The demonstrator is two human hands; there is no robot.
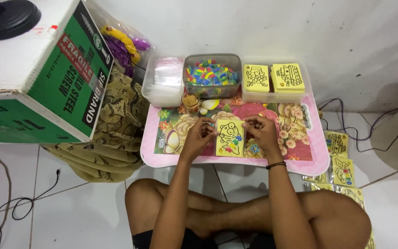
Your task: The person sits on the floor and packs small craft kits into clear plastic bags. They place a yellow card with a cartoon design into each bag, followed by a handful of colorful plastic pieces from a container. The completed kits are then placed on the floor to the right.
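Note:
A yellow card [230, 137] with a black outline drawing and a few coloured patches lies on the small pink flowered table [309, 159]. My left hand [201, 133] rests at the card's left edge with its fingers curled together against it. My right hand [261, 130] sits at the card's upper right corner, fingers pinched on that edge. What the fingertips hold beyond the card is too small to tell.
At the table's back stand a tub of clear bags [164, 80], a tub of coloured pieces [211, 74], a tray with yellow cards [275, 78] and a small cup of sticks [191, 100]. A large cardboard box [42, 69] stands left. More cards [342, 170] lie on the floor at right.

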